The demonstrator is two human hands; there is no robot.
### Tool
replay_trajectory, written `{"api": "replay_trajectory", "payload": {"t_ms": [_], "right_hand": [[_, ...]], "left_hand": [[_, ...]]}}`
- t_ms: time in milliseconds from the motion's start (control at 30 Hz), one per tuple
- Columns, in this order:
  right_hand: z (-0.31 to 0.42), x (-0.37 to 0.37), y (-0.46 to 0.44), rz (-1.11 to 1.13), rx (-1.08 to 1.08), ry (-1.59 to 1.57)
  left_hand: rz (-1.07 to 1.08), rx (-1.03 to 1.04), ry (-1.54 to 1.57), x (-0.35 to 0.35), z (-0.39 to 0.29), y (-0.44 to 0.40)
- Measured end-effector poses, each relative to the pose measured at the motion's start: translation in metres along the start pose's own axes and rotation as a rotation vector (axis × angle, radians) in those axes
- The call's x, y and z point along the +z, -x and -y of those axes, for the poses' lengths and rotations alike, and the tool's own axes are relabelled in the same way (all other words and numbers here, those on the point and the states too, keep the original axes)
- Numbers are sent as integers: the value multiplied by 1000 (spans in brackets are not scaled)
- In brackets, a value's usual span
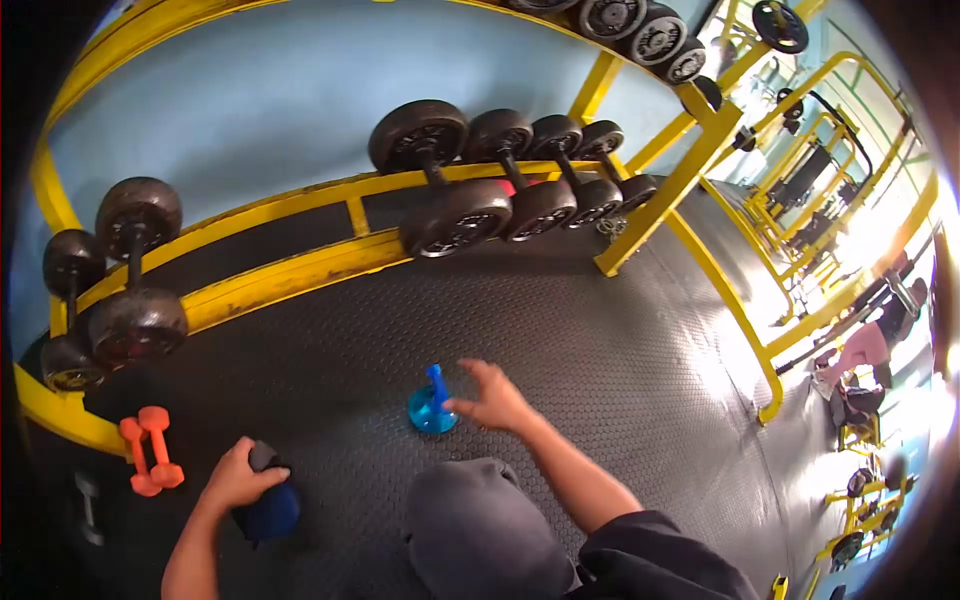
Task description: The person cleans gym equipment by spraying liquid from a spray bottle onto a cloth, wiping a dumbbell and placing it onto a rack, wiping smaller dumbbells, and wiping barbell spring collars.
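Your left hand (pixel 240 478) is gripping cloth (pixel 271 517). Your open right hand (pixel 493 402) is hovering by a bottle (pixel 430 414) (likely light, slippery), its neck (pixel 436 382) looking easiest to hold.

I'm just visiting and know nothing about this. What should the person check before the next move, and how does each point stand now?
1. Left hand gripping the dark blue cloth: ok.
2. Blue spray bottle standing upright on the black floor: ok.
3. Right hand closed around the bottle: not ok; its fingers are spread beside it.
4. Right hand touching the bottle: cannot tell; thumb and bottle overlap in this view.
5. Orange dumbbells clear of the left hand: ok; they lie off to its left.
6. Nozzle setting on the bottle: cannot tell; too small to see.
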State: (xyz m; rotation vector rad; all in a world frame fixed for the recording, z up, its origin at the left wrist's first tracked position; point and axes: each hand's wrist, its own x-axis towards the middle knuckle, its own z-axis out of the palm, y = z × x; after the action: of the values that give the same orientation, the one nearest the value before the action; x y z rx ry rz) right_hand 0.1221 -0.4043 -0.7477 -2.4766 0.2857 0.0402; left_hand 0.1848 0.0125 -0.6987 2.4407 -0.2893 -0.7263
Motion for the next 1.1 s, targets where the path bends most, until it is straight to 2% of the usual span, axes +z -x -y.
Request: {"api": "replay_trajectory", "payload": {"t_ms": [167, 233, 300, 400, 467, 500, 567, 600, 667, 700, 833, 867, 1000, 1033, 1067, 1100], "right_hand": [[12, 65, 5, 38, 209, -124], [19, 75, -4, 20, 271, 4], [11, 78, -15, -12, 216, 30], [13, 69, -28, 56, 163, 58], [36, 45, -28, 156, 120, 86], [50, 32, -21, 185, 139, 108], [86, -1, -21, 300, 82, 167], [102, -18, -19, 352, 43, 190], [142, -55, -4, 419, 7, 235], [162, -73, 5, 484, -36, 263], [219, -132, 65, 524, -51, 158], [233, -149, 83, 549, -15, 127], [300, -237, 159, 558, 66, 19], [311, -254, 178, 479, 32, 11], [328, -277, 192, 463, 64, 31], [339, -298, 201, 454, -32, 57]], "left_hand": [[-16, -103, -76, 12, -21, -11], [-67, -39, -45, 16, -23, -13], [-119, 20, -5, 15, -24, -15], [-200, 127, 74, -4, -35, -6], [-248, 39, 339, -27, -64, 9], [-223, 19, 366, -25, -59, 12], [-299, 233, 172, -22, -44, 20], [-283, 101, 185, -26, -70, 36], [-163, 110, 70, -23, -76, 64], [-132, 79, 134, -36, -103, 84], [-50, -48, 362, -60, -172, 164], [6, -87, 307, -62, -180, 183], [85, -41, 227, -97, -242, 271], [28, 60, 271, -112, -259, 292], [28, 68, 266, -122, -269, 308], [22, 76, 264, -136, -280, 322]]}}
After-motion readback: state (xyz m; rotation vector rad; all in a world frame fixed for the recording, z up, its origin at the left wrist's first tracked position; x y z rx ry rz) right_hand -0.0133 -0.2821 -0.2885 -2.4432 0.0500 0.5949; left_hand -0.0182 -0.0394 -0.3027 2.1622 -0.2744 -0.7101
